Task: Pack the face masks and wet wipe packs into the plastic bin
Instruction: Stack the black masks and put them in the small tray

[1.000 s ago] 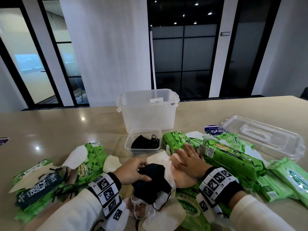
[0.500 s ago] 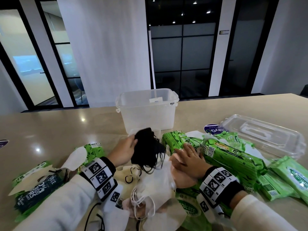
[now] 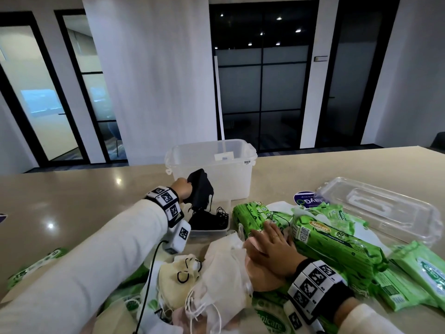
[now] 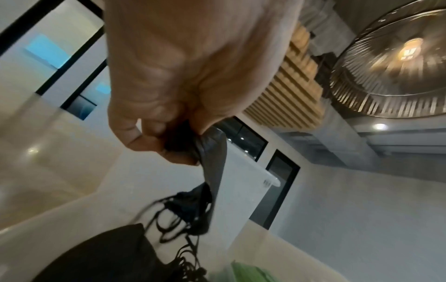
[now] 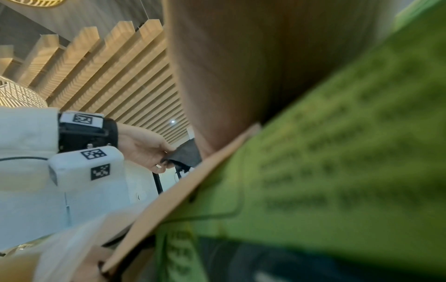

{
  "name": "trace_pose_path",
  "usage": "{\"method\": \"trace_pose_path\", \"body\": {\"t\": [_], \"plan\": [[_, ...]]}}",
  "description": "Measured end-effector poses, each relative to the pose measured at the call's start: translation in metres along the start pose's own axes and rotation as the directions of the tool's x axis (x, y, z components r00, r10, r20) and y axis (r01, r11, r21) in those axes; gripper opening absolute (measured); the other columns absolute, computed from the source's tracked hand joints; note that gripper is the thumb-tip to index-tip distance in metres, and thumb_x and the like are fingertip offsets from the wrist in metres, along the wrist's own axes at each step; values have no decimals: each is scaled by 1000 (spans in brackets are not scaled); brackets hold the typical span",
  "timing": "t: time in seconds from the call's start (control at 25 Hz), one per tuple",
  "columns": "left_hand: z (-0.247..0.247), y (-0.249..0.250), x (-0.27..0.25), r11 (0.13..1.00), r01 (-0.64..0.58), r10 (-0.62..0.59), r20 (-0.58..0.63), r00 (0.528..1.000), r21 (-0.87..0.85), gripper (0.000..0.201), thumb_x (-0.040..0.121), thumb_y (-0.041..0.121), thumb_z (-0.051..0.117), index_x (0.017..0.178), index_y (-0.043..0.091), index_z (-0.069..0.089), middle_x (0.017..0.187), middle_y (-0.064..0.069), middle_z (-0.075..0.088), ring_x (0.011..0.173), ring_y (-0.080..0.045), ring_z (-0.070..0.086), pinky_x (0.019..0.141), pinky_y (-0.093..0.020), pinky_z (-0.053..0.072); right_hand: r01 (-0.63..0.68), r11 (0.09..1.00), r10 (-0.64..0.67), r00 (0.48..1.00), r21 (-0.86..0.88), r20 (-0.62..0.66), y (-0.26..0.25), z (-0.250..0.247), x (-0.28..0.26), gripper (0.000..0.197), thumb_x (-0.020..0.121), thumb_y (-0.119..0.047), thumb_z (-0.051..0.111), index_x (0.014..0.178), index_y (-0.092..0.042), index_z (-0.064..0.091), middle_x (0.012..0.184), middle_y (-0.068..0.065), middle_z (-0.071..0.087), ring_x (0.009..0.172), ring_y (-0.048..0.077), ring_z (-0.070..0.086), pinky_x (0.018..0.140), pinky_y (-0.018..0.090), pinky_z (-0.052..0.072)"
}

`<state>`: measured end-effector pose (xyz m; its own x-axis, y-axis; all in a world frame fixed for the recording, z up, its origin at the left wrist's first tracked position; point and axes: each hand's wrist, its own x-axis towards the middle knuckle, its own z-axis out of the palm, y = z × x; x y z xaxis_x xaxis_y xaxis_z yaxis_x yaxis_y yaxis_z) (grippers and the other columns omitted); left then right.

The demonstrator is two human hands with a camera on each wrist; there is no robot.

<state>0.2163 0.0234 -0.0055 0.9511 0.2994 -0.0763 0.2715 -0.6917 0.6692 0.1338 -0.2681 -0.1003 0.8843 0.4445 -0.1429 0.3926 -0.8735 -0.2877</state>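
Left hand [image 3: 183, 188] raised, arm outstretched, fingers pinched, right hand [image 3: 272, 247] flat, palm down

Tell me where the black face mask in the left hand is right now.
In the head view, the black face mask hangs from the left hand, in front of the plastic bin and above the small tray of black masks.

Both arms wear long off-white sleeves [image 3: 91, 256], loose and soft at the cuffs. Each wrist carries a black band [image 3: 166, 201] faced with white tiles printed in black square-code markers — the right band [image 3: 313, 285] shows three such tiles in a row. Under the left wrist hangs a white camera block [image 5: 87, 171] with two more markers, small screws above it — and a thin black cable [image 3: 149, 280] running back along the sleeve.
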Motion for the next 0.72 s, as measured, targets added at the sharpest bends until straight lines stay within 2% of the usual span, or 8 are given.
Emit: {"method": "trace_pose_path", "body": {"t": [0.08,0.12,0.2,0.28,0.36,0.44,0.56,0.72], "plan": [[8,-2,12,997,59,-63,64,996,59,33,97,8,41,116,-16,54,110,-33,61,96,-39,62,73,-43,47,2,1000,-2,1000,6,-6,1,0,1,139,26,-96,-23,150,-41,7,160,5,-15,145,23,-21,113,59,-4],[13,-6,18,986,66,-79,80,994,153,32,95,10,44,114,-13,56,105,-28,63,95,-38,62,74,-41,48,3,1000,-3,1000,7,-6,1,0,1,138,26,-95,-23,150,-41,6,159,4,-16,145,23,-22,113,59,-4],[22,-17,26,915,42,-75,65,995,402,31,92,17,50,112,-3,60,112,-19,64,102,-37,62,86,-42,51,3,1000,-3,1000,4,-4,1,1,2,137,27,-95,-24,150,-41,6,159,4,-17,144,23,-22,113,59,-4],[30,-31,39,861,26,-74,74,995,508,26,90,22,53,113,13,50,112,-13,62,99,-35,61,88,-42,50,7,1000,-7,1000,2,-6,1,1,2,135,29,-94,-24,150,-41,7,159,5,-17,145,23,-22,113,60,-3],[30,-33,42,835,6,-55,72,996,550,31,84,21,59,107,21,38,102,-12,61,90,-31,61,86,-46,52,9,1000,-9,1000,-3,-12,1,2,4,134,30,-93,-24,150,-41,6,159,5,-17,145,23,-22,113,60,-2],[27,-26,35,851,-13,-51,108,993,526,40,82,21,66,109,20,37,99,-11,62,86,-27,60,84,-40,50,5,1000,-5,1000,-8,-19,2,1,5,134,30,-92,-25,150,-40,7,159,5,-17,145,24,-22,113,60,-1],[25,-13,21,899,-70,-30,222,975,432,52,79,21,77,114,19,39,99,-12,61,82,-25,56,80,-38,48,3,1000,-3,1000,-8,-17,4,1,6,134,30,-92,-25,150,-41,6,159,4,-17,145,23,-22,113,60,-1],[18,1,14,870,-193,82,252,964,454,43,81,1,69,116,19,53,99,-6,55,89,-25,56,71,-28,46,4,1000,-4,1000,-7,-20,2,2,5,134,30,-92,-26,150,-40,6,159,5,-16,145,24,-21,113,60,0]]}}
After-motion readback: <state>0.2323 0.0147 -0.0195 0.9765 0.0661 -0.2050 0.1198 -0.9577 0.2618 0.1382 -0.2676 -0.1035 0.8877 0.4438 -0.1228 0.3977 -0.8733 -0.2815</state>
